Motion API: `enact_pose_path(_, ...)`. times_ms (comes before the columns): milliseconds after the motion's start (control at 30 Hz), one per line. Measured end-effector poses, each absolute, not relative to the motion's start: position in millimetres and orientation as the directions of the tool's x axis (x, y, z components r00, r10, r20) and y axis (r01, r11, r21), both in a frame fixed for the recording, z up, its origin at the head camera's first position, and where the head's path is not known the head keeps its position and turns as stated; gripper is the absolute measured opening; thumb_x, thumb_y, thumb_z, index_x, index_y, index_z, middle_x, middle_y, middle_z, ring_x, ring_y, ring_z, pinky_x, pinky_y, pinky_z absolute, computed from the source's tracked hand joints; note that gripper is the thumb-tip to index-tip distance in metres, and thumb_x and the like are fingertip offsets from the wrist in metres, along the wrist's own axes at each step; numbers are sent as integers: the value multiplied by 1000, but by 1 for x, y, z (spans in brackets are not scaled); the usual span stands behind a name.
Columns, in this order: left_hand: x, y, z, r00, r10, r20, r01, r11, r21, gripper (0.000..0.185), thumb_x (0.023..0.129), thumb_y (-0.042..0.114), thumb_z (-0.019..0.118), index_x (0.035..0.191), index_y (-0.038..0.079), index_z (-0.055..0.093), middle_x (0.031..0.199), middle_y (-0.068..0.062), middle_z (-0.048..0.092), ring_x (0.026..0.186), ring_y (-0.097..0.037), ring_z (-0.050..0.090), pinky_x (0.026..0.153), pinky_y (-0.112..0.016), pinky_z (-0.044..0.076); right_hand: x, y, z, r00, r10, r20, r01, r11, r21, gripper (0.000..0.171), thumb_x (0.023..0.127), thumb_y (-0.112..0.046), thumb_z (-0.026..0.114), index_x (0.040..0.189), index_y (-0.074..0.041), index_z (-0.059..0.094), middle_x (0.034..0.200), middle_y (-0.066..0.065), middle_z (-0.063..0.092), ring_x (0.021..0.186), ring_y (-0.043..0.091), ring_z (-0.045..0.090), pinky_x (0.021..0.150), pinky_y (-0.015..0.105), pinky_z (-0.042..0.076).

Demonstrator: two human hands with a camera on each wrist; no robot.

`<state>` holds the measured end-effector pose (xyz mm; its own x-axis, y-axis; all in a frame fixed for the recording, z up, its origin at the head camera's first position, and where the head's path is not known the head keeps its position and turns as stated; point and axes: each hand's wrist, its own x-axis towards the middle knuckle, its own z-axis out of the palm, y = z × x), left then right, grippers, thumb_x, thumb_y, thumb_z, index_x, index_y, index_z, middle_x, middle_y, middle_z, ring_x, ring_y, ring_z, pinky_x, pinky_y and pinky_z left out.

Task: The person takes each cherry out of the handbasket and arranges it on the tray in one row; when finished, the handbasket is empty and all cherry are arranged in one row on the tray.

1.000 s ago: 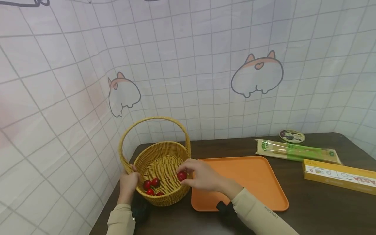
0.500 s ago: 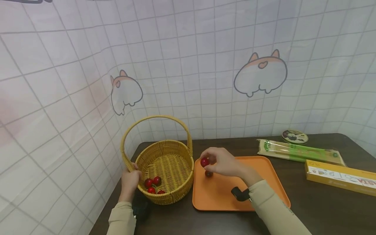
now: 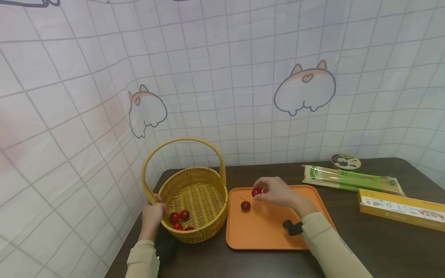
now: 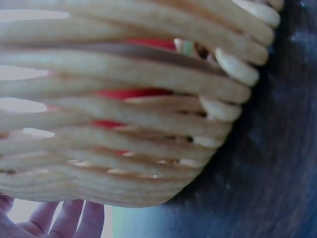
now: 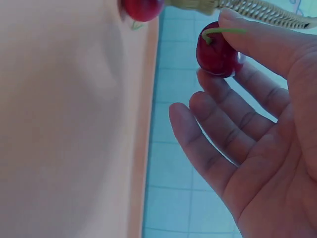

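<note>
Between the thumb and fingertips of my right hand (image 3: pixel 278 192) is a dark red cherry (image 3: pixel 256 192) with a green stem, held above the orange tray (image 3: pixel 264 235). Another cherry (image 3: pixel 245 205) lies on the tray, just left of the held one. My left hand (image 3: pixel 152 217) grips the left side of the yellow wicker basket (image 3: pixel 215 222), by the foot of its tall handle. Several red cherries (image 3: pixel 178 222) sit in the basket's near left part. In the left wrist view, fingers (image 4: pixel 67 218) show beside the basket's woven wall (image 4: pixel 124 114).
At the right of the dark table (image 3: pixel 389 247) lie a clear and green packet (image 3: pixel 351 179) and a yellow box (image 3: pixel 403 208). A round tin (image 3: pixel 345 161) stands behind them. A white grid-patterned cloth (image 3: pixel 222 96) hangs along the back and left.
My right hand has moved right with the cherry, from over the basket to above the tray. The cherry on the tray has come into view. My left hand stays on the basket.
</note>
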<state>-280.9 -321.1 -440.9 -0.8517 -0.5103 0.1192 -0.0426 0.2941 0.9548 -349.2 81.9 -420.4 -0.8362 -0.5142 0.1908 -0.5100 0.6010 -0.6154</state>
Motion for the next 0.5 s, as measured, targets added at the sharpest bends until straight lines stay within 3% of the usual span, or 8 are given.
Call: enact_pose_path(500, -281, -321, -441, -851, -510, 127, -46, 313, 949, 29, 70, -6, 51, 97, 4, 48, 78, -7, 42, 68, -22, 42, 54, -32, 36, -356, 84, -439, -838, -543, 58, -435, 599, -672, 30, 79, -26, 80, 102, -12, 67, 92, -3, 66, 82, 17, 56, 72, 33, 46)
